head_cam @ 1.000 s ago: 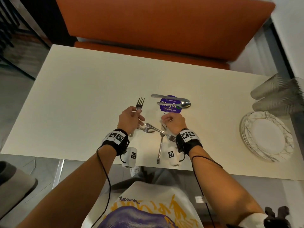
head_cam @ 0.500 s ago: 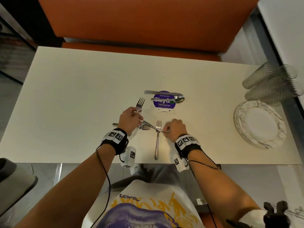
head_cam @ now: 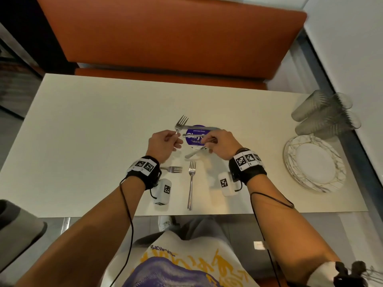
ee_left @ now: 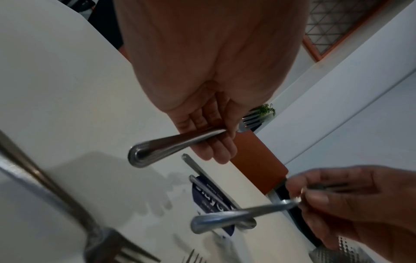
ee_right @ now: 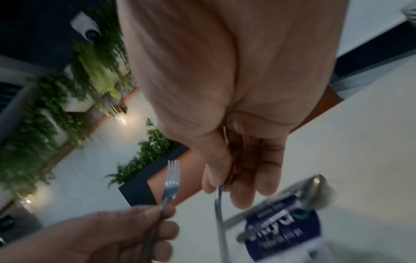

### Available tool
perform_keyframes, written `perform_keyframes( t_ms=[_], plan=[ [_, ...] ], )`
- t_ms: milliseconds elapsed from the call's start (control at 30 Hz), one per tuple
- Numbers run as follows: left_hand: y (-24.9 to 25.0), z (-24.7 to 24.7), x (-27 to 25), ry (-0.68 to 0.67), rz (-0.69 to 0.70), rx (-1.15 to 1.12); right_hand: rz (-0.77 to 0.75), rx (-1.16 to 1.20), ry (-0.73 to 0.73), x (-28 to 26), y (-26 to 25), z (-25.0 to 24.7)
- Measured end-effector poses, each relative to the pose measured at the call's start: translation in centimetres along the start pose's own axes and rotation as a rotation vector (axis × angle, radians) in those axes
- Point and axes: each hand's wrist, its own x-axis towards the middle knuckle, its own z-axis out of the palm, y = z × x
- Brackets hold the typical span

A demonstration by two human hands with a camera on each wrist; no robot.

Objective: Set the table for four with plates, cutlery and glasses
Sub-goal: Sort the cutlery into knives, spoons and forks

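My left hand grips a fork by the handle, tines pointing away from me, just above the white table. My right hand pinches a second fork; its handle sticks out toward me and its head is hidden by the fingers. In the left wrist view the first fork's handle crosses my curled fingers. Two more forks lie on the table near me, one sideways and one lengthwise. A knife and a spoon lie across a purple round sticker.
A stack of marbled white plates sits at the table's right end, with several ribbed glasses lying on their sides behind it. An orange bench runs along the far side. The table's left half is bare.
My right hand has lifted the slanted fork off the table and carried it up toward the sticker. My left hand still holds its fork and has moved slightly farther from me.
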Motion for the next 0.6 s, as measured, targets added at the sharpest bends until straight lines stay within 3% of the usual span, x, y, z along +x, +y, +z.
perform_keyframes(
  t_ms=[100, 233, 333, 467, 600],
  plan=[
    [1.2, 0.5, 0.1, 0.002, -0.003, -0.070, -0.010, 0.214, 0.020, 0.3, -2.1, -1.1],
    [2.4, 1.2, -0.6, -0.110, -0.027, -0.117, 0.010, 0.424, 0.110, 0.8, -3.4, -0.2],
    [2.6, 1.8, -1.3, -0.171, -0.057, -0.175, 0.039, 0.451, 0.209, 1.1, -3.6, 1.1],
    [1.9, 2.1, -1.9, -0.157, -0.111, -0.240, 0.067, 0.406, 0.301, 1.8, -3.6, 2.6],
    [1.5, 2.1, -2.0, -0.169, -0.205, -0.367, 0.068, 0.349, 0.316, 2.2, -3.6, 3.0]
  ],
)
